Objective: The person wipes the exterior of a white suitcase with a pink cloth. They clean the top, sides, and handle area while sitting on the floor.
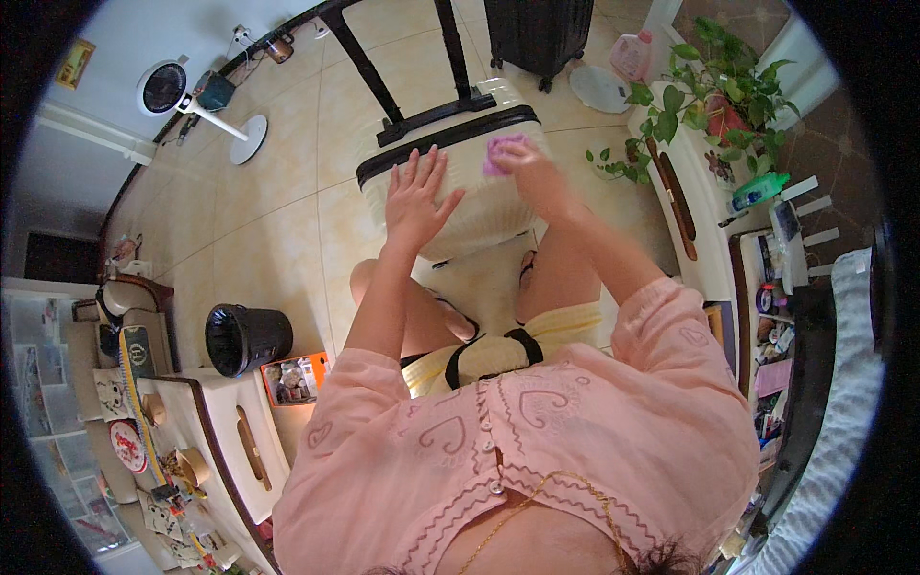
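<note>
Right hand (pixel 534 170) over purple cloth (pixel 495 157)

Cream ribbed suitcase (pixel 471 209) on tiled floor (pixel 259 244), black handle (pixel 369 67) extended, crumpled purple cloth (pixel 495 156) against it

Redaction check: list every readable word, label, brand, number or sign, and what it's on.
Dark green box: pale mark, not transcribed here.
Pink jug: label too small to read.
Green bottle: label too small to read.
Cream suitcase: no readable text seen.
Nothing else reads clearly.
</note>
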`<move>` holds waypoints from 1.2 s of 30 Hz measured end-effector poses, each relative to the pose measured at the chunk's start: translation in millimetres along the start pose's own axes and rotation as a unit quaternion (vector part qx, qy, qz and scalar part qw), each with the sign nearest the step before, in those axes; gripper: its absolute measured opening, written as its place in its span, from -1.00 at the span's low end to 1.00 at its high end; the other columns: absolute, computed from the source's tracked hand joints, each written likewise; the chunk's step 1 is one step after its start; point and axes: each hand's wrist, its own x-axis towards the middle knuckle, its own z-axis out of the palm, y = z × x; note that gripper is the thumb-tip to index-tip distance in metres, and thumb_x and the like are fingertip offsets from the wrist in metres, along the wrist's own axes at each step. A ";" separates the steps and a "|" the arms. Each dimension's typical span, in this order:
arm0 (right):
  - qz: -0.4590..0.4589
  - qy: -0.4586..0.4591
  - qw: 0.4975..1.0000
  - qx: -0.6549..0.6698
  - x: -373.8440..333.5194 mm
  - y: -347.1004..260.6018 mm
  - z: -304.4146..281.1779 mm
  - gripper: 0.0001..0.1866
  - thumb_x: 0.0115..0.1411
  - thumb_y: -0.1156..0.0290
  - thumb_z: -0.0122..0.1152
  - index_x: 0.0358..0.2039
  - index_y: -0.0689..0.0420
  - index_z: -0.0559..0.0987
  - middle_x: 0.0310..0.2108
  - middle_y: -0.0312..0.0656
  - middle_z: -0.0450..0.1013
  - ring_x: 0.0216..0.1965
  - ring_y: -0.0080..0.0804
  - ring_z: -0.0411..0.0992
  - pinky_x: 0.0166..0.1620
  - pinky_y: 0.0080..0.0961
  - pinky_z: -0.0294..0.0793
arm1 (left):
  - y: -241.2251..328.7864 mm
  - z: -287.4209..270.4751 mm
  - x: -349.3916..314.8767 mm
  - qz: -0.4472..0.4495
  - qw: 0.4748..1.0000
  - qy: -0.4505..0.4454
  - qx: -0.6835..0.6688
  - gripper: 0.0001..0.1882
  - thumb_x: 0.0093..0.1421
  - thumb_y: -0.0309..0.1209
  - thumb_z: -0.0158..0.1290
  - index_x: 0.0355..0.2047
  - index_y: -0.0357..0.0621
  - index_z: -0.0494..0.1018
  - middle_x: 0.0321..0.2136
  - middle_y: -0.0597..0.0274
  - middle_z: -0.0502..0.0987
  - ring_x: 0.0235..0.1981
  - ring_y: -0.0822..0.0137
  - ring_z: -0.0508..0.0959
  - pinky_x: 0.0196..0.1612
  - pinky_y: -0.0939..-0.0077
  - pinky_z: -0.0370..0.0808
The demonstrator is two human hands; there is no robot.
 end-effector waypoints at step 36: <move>-0.050 0.042 0.997 -0.031 9.1 -11.1 15.1 -0.64 0.04 0.50 0.11 -0.09 0.06 0.58 -0.03 -0.20 0.48 0.00 -0.17 0.42 0.07 -0.35 0.41 | 16.6 -5.7 -18.7 0.008 0.999 0.039 -0.032 -0.30 0.21 0.13 -0.09 0.26 0.06 0.20 0.29 0.31 0.15 0.33 0.18 0.09 0.33 0.03 -0.05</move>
